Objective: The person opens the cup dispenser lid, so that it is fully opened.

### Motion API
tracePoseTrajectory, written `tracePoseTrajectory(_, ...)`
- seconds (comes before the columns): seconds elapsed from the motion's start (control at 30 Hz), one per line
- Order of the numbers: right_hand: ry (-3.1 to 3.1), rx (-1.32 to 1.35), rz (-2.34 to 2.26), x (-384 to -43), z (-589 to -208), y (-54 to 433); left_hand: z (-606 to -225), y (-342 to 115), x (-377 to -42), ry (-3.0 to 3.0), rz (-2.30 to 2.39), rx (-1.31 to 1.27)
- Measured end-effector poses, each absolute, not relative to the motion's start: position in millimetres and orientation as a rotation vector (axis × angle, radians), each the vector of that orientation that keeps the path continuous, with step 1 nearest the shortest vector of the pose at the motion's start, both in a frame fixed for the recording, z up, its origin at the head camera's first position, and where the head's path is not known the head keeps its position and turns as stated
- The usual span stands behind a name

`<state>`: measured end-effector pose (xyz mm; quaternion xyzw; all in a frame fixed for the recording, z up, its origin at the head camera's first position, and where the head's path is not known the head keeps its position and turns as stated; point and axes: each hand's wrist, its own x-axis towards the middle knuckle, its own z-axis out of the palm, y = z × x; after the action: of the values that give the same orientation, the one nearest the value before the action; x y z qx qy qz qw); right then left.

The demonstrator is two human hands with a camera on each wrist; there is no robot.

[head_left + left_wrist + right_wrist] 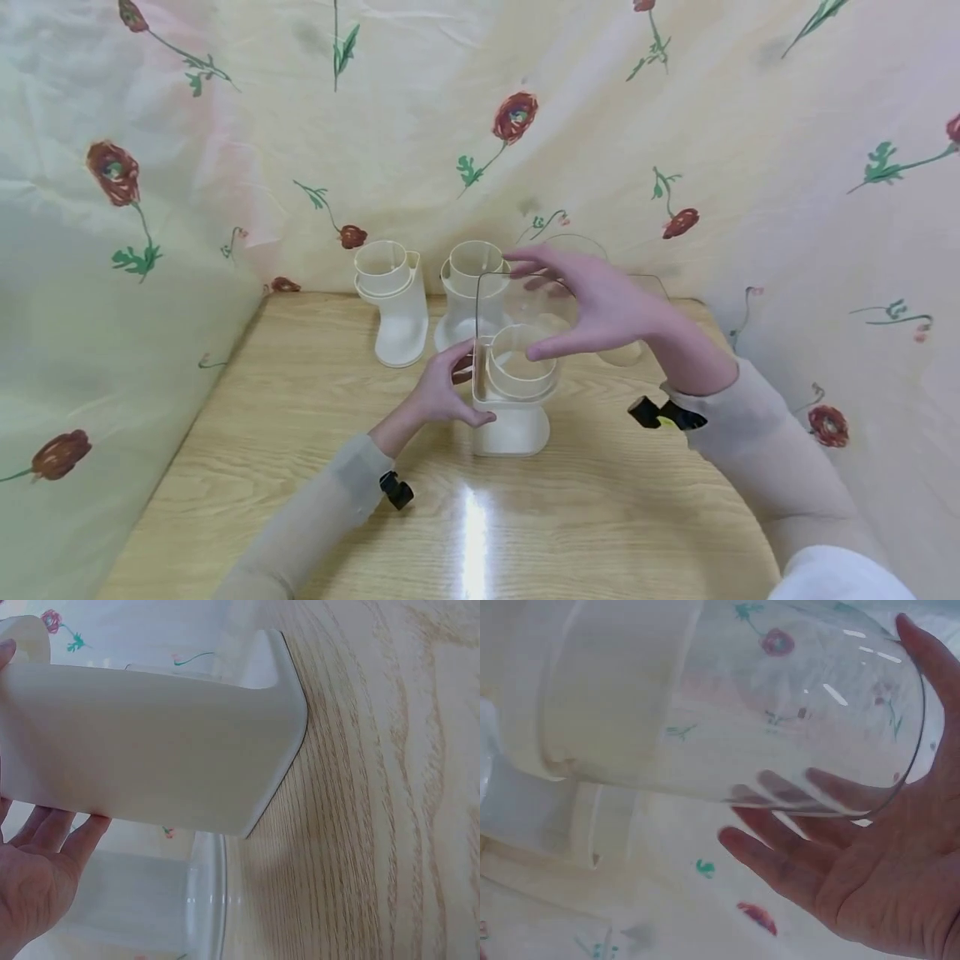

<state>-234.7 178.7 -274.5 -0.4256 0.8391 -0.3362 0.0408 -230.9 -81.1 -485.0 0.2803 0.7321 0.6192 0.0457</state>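
A white stand (513,429) with a round collar (522,367) is on the wooden table, its foot flat on the wood. My left hand (438,387) grips its upright back, thumb on one side and fingertips on the other, as the left wrist view shows. A clear tank (802,712) with a rounded closed end rises from the collar. My right hand (600,308) is spread around that closed end, its fingers (769,870) extended alongside the clear wall and mirrored in it.
Two similar white stands, one at the left (401,325) and one in the middle (468,312), are at the table's back edge. Another clear container (621,354) is at the back right. A flowered cloth (420,142) hangs behind the table (300,433) and along its sides.
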Motion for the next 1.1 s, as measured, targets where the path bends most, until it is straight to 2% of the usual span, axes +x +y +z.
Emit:
tracePoseTrajectory(0.17, 2.577, -1.264, -0.880, -233.0, -260.4, 165.9, -487.2, -85.7, -230.2, 2.232, 1.900, 0.864)
tracePoseTrajectory(0.63, 2.563, -1.225, -1.050, -239.0, -271.2, 188.3, -488.9, -86.0, -231.2, 2.247, 1.890, 0.900)
tracePoseTrajectory(1.1, 2.606, -1.648, -0.668, -239.0, -260.6, 175.6, -490.1, -82.9, -229.0, 2.264, 1.883, 0.906)
